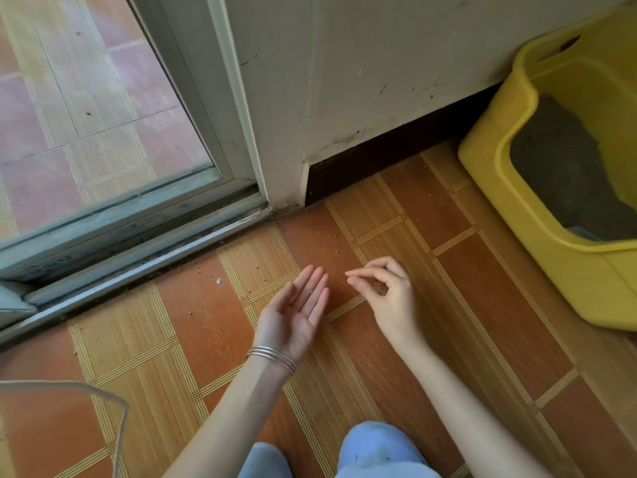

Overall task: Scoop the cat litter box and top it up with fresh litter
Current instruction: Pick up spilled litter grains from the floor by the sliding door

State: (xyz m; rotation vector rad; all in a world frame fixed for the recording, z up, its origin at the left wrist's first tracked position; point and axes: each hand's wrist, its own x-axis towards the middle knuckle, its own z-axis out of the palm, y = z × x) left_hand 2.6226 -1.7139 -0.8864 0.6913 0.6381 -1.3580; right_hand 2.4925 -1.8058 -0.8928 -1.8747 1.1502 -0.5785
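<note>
Yellow plastic litter box [499, 188] is standing at the right against the wall [379, 63], its rounded rim well apart from both hands. Grey litter [558, 160] is lying banked inside it. Tiled floor [482, 305] is lying open between box and sliding-door track [138, 257], with loose grains [336, 250] scattered over the glossy striped tiles. Left hand [300, 312] is hovering palm up, fingers straight and released, a few specks resting on them. Right hand [389, 298] is hovering just beside it, fingers curled, thumb meeting a fingertip. Whether it is pinching a grain cannot be told.

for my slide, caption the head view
Open left hand, pinched right hand over gritty floor near yellow litter box
</note>
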